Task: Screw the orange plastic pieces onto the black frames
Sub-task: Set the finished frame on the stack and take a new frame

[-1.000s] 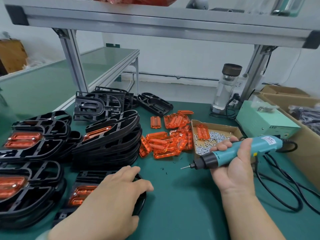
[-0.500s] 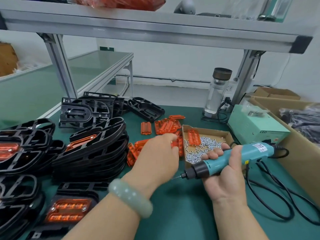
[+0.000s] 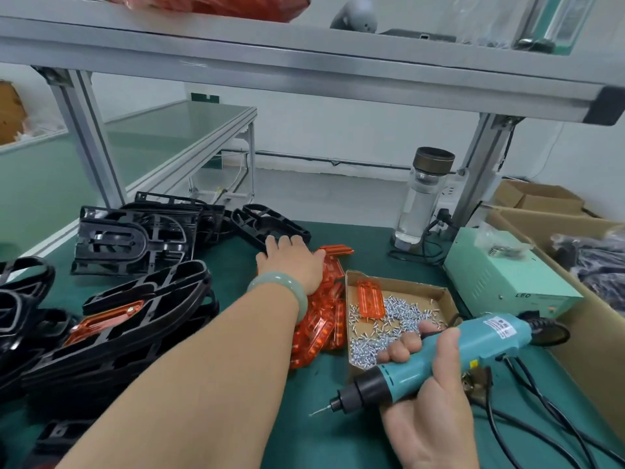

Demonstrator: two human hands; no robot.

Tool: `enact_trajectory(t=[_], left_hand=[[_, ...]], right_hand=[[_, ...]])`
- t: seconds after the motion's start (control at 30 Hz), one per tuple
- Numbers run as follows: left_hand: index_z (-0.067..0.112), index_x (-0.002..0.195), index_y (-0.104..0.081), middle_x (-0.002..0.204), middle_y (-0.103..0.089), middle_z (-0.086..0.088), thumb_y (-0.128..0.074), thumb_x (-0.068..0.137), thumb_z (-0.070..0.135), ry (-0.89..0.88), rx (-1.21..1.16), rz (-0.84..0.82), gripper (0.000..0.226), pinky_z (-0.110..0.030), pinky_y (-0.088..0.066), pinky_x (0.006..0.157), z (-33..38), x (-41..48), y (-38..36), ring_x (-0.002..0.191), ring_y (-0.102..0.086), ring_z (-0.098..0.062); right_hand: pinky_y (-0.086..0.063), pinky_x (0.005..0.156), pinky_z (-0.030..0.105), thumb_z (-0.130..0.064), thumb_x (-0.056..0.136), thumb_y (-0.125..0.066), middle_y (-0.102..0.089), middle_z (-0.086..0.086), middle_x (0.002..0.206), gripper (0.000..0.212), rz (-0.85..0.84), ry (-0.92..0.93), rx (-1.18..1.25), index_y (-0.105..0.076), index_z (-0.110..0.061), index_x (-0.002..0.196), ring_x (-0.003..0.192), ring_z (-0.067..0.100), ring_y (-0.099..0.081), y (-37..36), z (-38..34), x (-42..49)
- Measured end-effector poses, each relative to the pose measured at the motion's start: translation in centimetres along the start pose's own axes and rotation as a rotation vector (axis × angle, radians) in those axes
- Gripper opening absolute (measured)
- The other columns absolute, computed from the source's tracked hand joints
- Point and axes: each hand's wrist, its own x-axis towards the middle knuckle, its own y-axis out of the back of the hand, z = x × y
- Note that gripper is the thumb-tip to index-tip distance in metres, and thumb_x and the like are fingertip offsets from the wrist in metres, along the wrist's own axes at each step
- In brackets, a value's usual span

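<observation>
My left hand reaches far forward, fingers spread, over the far end of a heap of orange plastic pieces, close to a bare black frame; whether it touches the frame is unclear. My right hand grips a teal electric screwdriver, its bit pointing left above the green mat. A stack of black frames at left has an orange piece fitted on top. More black frames lie at the back left. One orange piece lies among small screws in a cardboard tray.
A clear bottle and a pale green power box stand at the back right. Black cables trail across the mat near the screwdriver. An open cardboard box lines the right edge. An aluminium shelf frame runs overhead.
My left hand left the frame near me, passed over the orange pile and stretched further toward the far black frame. The view tilted up and right; the screwdriver stays held.
</observation>
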Motion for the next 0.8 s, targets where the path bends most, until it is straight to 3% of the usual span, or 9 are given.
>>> enact_trajectory(t=[0.17,0.3,0.37,0.43,0.5,0.57,0.63,0.7,0.8], left_hand=[[0.021,0.150,-0.015,0.159,-0.008,-0.001,-0.020,0.090,0.066,0.004,0.006,-0.196,0.075,-0.052,-0.005,0.115,-0.4,1.8,-0.6,0.146,0.007,-0.026],[0.018,0.144,-0.032,0.150,-0.031,-0.008,-0.015,0.087,0.071,-0.003,0.117,-0.199,0.079,-0.050,-0.022,0.109,-0.3,1.4,-0.2,0.140,-0.019,-0.031],[0.017,0.126,-0.054,0.132,-0.050,-0.010,-0.012,0.087,0.070,-0.039,0.183,-0.139,0.078,-0.046,-0.030,0.099,-0.3,1.0,0.3,0.128,-0.035,-0.032],[0.018,0.091,-0.068,0.096,-0.062,-0.007,-0.009,0.087,0.068,-0.060,0.217,-0.069,0.078,-0.043,-0.031,0.090,-0.3,0.5,0.7,0.106,-0.049,-0.029],[0.020,0.072,-0.067,0.074,-0.061,-0.003,-0.006,0.088,0.066,-0.056,0.227,-0.017,0.078,-0.043,-0.031,0.093,-0.2,-0.2,1.3,0.082,-0.055,-0.023],[0.018,0.069,-0.064,0.068,-0.060,-0.001,-0.010,0.092,0.059,-0.033,0.212,0.013,0.071,-0.044,-0.032,0.094,-0.4,-0.4,1.6,0.065,-0.053,-0.018],[0.014,0.073,-0.059,0.076,-0.062,-0.002,-0.019,0.095,0.052,0.017,0.176,0.044,0.059,-0.042,-0.034,0.087,-0.8,-0.6,1.7,0.066,-0.052,-0.018],[0.011,0.091,-0.058,0.107,-0.061,-0.010,-0.029,0.097,0.042,0.095,0.136,0.109,0.043,-0.042,-0.034,0.087,-1.2,-0.8,1.5,0.093,-0.053,-0.025],[0.018,0.131,-0.044,0.148,-0.018,-0.018,-0.037,0.091,0.015,0.310,0.014,0.199,0.040,-0.049,-0.025,0.105,-1.4,-0.8,1.1,0.131,-0.020,-0.043]], right_hand=[[-0.051,0.050,0.022,-0.044,0.076,-0.057,-0.048,-0.004,0.061,0.031,-0.024,-0.003,0.009,-0.055,-0.018,0.094,0.047,0.009,-0.048,-0.5,0.7,0.1],[-0.050,0.050,0.022,-0.043,0.077,-0.058,-0.049,-0.003,0.062,0.032,-0.045,-0.019,0.000,-0.057,-0.018,0.096,0.048,0.010,-0.049,-0.4,0.8,-0.1],[-0.050,0.051,0.022,-0.042,0.077,-0.059,-0.050,-0.002,0.063,0.031,-0.054,-0.022,-0.005,-0.057,-0.018,0.095,0.049,0.010,-0.049,-0.4,0.7,-0.2],[-0.050,0.052,0.022,-0.042,0.078,-0.059,-0.050,-0.002,0.063,0.030,-0.062,-0.027,-0.009,-0.056,-0.018,0.096,0.050,0.010,-0.049,-0.4,0.7,-0.3],[-0.050,0.052,0.022,-0.042,0.078,-0.060,-0.050,-0.002,0.063,0.031,-0.064,-0.032,0.004,-0.055,-0.017,0.097,0.050,0.010,-0.049,-0.4,0.5,-0.4],[-0.050,0.051,0.022,-0.042,0.077,-0.061,-0.050,-0.003,0.064,0.033,-0.060,-0.037,0.013,-0.056,-0.017,0.097,0.050,0.010,-0.049,-0.4,0.3,-0.6],[-0.050,0.051,0.022,-0.042,0.076,-0.062,-0.049,-0.003,0.064,0.034,-0.056,-0.037,0.016,-0.056,-0.017,0.098,0.050,0.010,-0.049,-0.4,0.2,-0.8],[-0.050,0.051,0.022,-0.042,0.075,-0.063,-0.050,-0.003,0.063,0.033,-0.056,-0.035,0.014,-0.056,-0.017,0.097,0.049,0.010,-0.049,-0.4,0.2,-0.9],[-0.050,0.051,0.022,-0.042,0.076,-0.062,-0.050,-0.003,0.063,0.032,-0.057,-0.030,0.007,-0.056,-0.018,0.097,0.049,0.010,-0.050,-0.4,0.2,-0.9]])
